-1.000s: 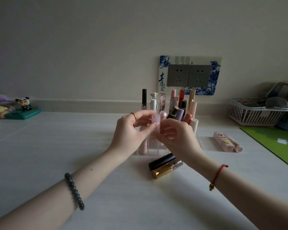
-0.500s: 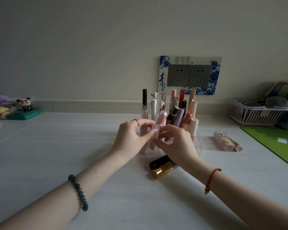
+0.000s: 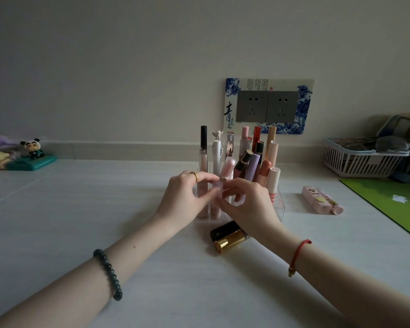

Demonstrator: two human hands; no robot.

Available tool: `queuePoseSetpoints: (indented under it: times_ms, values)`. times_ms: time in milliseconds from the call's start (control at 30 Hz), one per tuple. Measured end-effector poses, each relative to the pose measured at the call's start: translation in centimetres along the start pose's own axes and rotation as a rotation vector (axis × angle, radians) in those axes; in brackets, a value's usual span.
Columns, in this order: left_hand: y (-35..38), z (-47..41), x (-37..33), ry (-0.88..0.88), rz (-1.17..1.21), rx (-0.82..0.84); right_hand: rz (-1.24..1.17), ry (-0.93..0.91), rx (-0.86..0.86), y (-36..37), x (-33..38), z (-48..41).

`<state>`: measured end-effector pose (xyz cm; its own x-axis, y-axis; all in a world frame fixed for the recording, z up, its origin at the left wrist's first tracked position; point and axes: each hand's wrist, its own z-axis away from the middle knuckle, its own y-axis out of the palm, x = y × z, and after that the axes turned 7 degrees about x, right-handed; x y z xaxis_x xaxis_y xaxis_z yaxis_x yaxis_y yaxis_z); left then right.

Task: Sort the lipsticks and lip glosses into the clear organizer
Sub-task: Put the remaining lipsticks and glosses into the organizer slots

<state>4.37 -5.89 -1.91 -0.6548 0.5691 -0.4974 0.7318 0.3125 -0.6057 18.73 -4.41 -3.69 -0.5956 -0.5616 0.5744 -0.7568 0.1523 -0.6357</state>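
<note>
Nearest: a gold-capped tube [image 3: 231, 240] and a black tube [image 3: 223, 230] lie side by side on the table [image 3: 152, 268], just under the right wrist. Risk: if that wrist drops it could set them rolling.

Next: the left hand [image 3: 187, 197] and right hand [image 3: 249, 204] both pinch one pale lilac tube [image 3: 218, 187], held at the front of the clear organizer [image 3: 280, 204]. Whether it is seated in a slot cannot be told.

Risk: the organizer is crowded and several tubes lean. Knuckles could tip the neighbours, or the tube could catch a clear divider that is hard to see.

To the right, two pink boxes [image 3: 317, 200] lie apart; their print is unreadable.

Farthest, the wall sticker [image 3: 230, 114]: large brushed 青, smaller 花 below, fine text too small. No brand is legible on any tube
</note>
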Motion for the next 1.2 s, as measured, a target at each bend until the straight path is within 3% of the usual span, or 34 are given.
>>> queuePoseSetpoints:
  times_ms: [467, 667, 933, 1200]
  values:
    - [-0.7, 0.0, -1.9, 0.149, -0.001, -0.052, -0.014, -0.034, -0.007, -4.3, 0.6, 0.6]
    - [-0.6, 2.1, -2.0, 0.25, -0.051, 0.09, 0.074, -0.148, 0.12, -7.1, 0.5, 2.3]
    - [-0.1, 4.4, -0.7, 0.237, -0.125, 0.291, 0.141, -0.235, 0.371, -5.4, -1.8, 4.7]
    - [0.0, 4.6, -0.5, 0.27, -0.205, 0.348, 0.252, -0.31, 0.387, -4.8, -2.2, 5.0]
